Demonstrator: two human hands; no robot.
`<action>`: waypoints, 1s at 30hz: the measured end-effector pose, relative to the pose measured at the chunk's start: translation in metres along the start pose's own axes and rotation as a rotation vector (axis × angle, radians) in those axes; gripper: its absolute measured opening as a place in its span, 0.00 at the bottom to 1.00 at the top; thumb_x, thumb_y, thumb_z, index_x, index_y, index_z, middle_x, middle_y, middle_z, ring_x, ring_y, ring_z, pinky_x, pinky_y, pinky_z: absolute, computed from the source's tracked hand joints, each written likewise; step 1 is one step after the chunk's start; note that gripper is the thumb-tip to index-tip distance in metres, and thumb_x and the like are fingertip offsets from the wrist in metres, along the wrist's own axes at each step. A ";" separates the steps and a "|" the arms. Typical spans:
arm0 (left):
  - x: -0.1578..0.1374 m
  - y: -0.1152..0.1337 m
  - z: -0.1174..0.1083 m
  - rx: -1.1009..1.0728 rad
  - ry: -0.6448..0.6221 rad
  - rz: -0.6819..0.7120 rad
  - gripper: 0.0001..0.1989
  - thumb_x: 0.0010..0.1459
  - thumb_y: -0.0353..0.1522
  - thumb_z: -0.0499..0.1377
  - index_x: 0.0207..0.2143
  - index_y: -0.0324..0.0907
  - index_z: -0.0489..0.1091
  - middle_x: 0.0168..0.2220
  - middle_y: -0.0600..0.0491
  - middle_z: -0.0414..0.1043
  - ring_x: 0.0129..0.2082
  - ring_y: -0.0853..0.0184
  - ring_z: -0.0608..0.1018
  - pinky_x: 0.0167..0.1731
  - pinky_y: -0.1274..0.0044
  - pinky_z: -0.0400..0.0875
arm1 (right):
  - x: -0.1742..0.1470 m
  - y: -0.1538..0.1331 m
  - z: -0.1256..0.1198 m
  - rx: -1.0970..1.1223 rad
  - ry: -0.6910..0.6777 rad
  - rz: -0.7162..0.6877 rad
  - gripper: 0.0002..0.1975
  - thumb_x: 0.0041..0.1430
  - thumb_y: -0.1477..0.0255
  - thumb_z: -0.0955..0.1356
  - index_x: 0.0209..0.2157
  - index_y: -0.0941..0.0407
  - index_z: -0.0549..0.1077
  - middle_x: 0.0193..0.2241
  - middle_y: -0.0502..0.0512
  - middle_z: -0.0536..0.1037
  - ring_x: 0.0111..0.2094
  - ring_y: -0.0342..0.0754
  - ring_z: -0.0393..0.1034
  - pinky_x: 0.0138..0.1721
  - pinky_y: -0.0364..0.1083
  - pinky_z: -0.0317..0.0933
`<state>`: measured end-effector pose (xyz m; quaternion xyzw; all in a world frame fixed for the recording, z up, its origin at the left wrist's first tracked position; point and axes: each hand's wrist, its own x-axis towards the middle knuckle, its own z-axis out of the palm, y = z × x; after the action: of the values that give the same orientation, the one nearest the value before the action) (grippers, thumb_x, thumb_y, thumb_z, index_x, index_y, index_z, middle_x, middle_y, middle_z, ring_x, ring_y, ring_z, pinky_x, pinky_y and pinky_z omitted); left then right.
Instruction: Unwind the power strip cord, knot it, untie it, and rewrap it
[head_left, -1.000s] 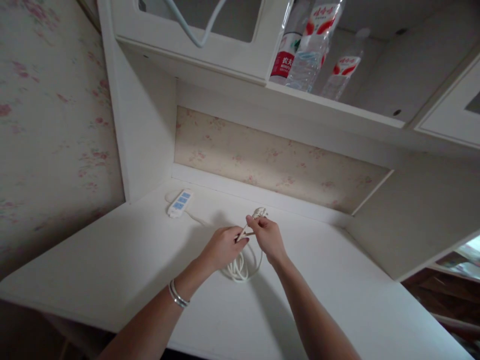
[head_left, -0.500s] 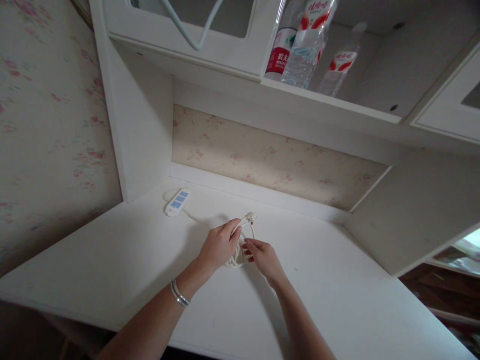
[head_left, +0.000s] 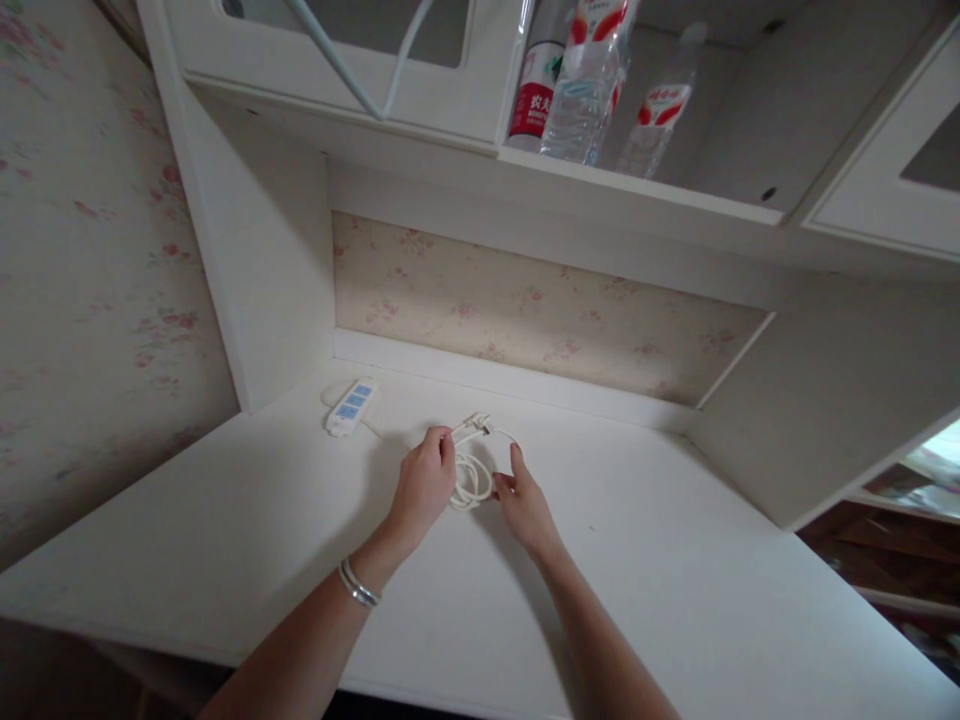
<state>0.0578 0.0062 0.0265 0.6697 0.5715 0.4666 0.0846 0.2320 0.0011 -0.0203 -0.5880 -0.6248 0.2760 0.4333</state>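
Note:
A white power cord (head_left: pixel 474 488) hangs in loose loops between my two hands over the white desk. My left hand (head_left: pixel 426 484) is closed on the cord close to its plug (head_left: pixel 480 424), which sticks out beyond the thumb. To the right, my right hand (head_left: pixel 523 508) has its fingers bent round another part of the loops; the fingertips are partly hidden. A white power strip (head_left: pixel 351 405) with blue socket faces lies at the back left of the desk, and its cord runs toward my left hand.
A white hutch side panel (head_left: pixel 262 270) stands at the left, another (head_left: pixel 862 400) at the right. Overhead, an open shelf holds plastic bottles (head_left: pixel 585 90), beside a cabinet door (head_left: pixel 337 85) with a pale cable hanging before it. The desk's front edge is near my forearms.
My hands have moved slightly apart, the left one leftward. The plug has shifted left, and the cord loops between my hands have spread and show more. The view has shifted a little.

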 end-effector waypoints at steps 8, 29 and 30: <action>0.006 -0.006 -0.002 -0.106 0.123 -0.073 0.12 0.62 0.34 0.45 0.43 0.41 0.63 0.36 0.47 0.74 0.36 0.63 0.76 0.35 0.76 0.65 | -0.001 0.001 0.011 -0.017 0.034 -0.047 0.35 0.56 0.65 0.63 0.63 0.54 0.47 0.63 0.62 0.46 0.45 0.53 0.70 0.45 0.49 0.64; -0.011 0.012 -0.008 -0.222 -0.526 0.271 0.15 0.62 0.37 0.45 0.43 0.48 0.69 0.39 0.55 0.75 0.38 0.67 0.75 0.38 0.79 0.64 | -0.009 -0.031 -0.027 -0.102 -0.146 -0.416 0.16 0.60 0.64 0.61 0.47 0.52 0.72 0.45 0.56 0.74 0.47 0.49 0.67 0.49 0.49 0.58; -0.011 0.011 -0.008 -0.202 -0.512 0.280 0.14 0.62 0.37 0.46 0.42 0.47 0.69 0.39 0.54 0.74 0.38 0.67 0.75 0.38 0.79 0.64 | -0.009 -0.033 -0.029 -0.121 -0.175 -0.415 0.14 0.61 0.64 0.60 0.43 0.52 0.74 0.41 0.55 0.76 0.43 0.48 0.68 0.45 0.47 0.60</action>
<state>0.0608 -0.0099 0.0319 0.8258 0.3844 0.3446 0.2269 0.2404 -0.0174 0.0200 -0.4455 -0.7830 0.1931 0.3888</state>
